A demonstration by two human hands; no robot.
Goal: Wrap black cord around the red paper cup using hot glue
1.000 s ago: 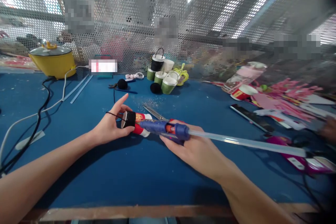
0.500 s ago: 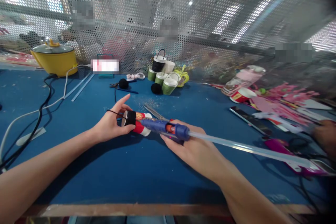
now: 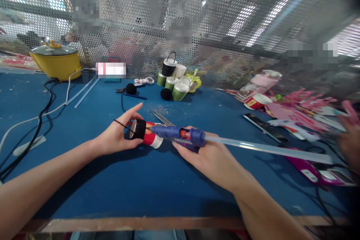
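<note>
A small red and white paper cup (image 3: 154, 140), partly wrapped in black yarn, lies on its side in my left hand (image 3: 119, 131). My thumb and fingers close round its black end, with the index finger stretched out. My right hand (image 3: 209, 161) grips a blue hot glue gun (image 3: 180, 135), its nozzle at the cup's side; I cannot tell whether it touches. From the gun's back a long clear glue stick (image 3: 261, 148) sticks out to the right. Scissors (image 3: 163, 117) lie just behind the gun. A strand of yarn leads back toward a black yarn ball (image 3: 131, 89).
Behind stand several wrapped cups (image 3: 180, 89) and another black yarn ball (image 3: 166, 94). A yellow electric pot (image 3: 57, 62) with cables is at the far left. A phone (image 3: 264, 127), pink scraps and a purple power strip (image 3: 306, 168) lie right, near another person's hand (image 3: 350, 138).
The cup has turned slightly in my left hand, and the glue gun's nozzle has shifted a little along its side. The other person's hand at the right has moved, with something pink in it.
</note>
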